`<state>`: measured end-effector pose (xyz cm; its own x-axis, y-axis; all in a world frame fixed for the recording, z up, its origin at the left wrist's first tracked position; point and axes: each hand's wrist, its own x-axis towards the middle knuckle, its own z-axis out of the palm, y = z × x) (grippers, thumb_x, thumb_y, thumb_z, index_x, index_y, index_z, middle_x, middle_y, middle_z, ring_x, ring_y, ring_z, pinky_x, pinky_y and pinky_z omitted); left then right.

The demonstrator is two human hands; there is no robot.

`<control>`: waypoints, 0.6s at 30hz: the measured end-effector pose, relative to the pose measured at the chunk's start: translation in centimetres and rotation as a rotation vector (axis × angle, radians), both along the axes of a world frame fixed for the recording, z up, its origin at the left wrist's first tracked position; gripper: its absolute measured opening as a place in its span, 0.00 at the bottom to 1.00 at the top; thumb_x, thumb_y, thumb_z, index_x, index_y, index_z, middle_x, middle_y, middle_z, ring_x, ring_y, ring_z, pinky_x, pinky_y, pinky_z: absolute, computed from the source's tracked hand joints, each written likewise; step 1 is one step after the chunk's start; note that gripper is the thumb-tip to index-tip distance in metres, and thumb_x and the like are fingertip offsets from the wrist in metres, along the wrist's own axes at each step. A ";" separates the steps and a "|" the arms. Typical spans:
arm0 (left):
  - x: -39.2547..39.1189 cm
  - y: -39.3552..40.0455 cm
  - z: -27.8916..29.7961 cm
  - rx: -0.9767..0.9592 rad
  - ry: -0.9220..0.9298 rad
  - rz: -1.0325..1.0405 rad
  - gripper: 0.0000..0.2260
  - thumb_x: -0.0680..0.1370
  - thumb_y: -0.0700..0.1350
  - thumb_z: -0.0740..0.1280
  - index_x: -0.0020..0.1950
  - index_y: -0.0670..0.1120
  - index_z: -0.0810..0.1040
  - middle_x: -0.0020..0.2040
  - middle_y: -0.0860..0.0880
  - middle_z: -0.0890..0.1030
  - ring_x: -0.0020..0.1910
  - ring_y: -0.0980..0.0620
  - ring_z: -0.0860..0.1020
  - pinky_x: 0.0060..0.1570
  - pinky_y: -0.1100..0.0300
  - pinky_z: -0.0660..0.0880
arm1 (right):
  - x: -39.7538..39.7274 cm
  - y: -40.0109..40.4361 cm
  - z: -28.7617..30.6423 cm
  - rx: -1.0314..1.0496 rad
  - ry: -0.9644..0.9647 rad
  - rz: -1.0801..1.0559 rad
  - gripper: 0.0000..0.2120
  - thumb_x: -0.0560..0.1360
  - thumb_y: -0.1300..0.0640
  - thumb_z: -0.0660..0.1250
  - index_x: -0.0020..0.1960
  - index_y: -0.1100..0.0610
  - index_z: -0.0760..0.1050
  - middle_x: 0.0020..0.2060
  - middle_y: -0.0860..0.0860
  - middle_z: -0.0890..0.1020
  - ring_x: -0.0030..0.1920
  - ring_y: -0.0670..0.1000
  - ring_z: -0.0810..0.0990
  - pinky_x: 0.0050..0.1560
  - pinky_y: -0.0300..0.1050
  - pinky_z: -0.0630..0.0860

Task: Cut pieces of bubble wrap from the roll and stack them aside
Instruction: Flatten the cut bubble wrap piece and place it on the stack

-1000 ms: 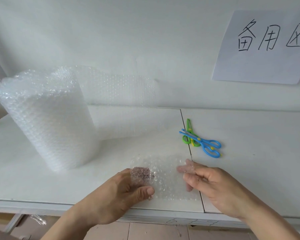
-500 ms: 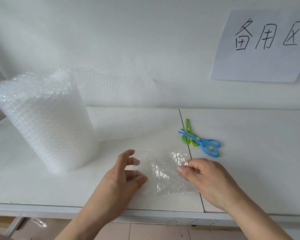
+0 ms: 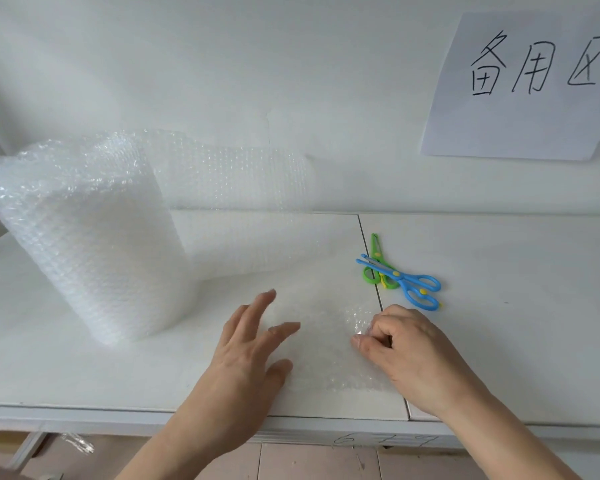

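Observation:
A big roll of bubble wrap (image 3: pixel 84 237) stands upright at the left of the white table (image 3: pixel 516 306), its loose sheet trailing right along the wall. A small cut piece of bubble wrap (image 3: pixel 329 344) lies flat near the front edge. My left hand (image 3: pixel 250 351) rests open with spread fingers on the piece's left side. My right hand (image 3: pixel 409 351) pinches the piece's right edge, which is lifted and crumpled. Blue scissors (image 3: pixel 409 282) lie crossed over green scissors (image 3: pixel 374 268) just behind my right hand.
A paper sheet with handwritten characters (image 3: pixel 527 84) hangs on the wall at the upper right. A seam (image 3: pixel 371 251) splits the table into two panels. Tiled floor (image 3: pixel 309 462) shows below the front edge.
My left hand let go of the piece's left corner and spread flat on it. The piece has been laid down on the table, my right hand still pinching its right edge.

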<state>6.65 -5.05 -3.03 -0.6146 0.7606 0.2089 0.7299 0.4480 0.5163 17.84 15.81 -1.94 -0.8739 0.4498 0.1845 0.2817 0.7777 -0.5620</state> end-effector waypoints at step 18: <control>0.5 2.4 0.0 -0.288 0.241 -0.014 0.30 0.77 0.65 0.41 0.76 0.56 0.60 0.78 0.54 0.61 0.77 0.50 0.59 0.73 0.52 0.56 | 1.2 -3.6 1.1 0.453 -0.299 0.312 0.33 0.77 0.37 0.32 0.78 0.47 0.52 0.78 0.41 0.48 0.78 0.45 0.41 0.73 0.42 0.45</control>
<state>7.17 -2.66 -3.06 -0.5632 0.8172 0.1223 0.8221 0.5392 0.1829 19.05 12.23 -0.81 -0.9948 0.0991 0.0240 0.0967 0.9914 -0.0886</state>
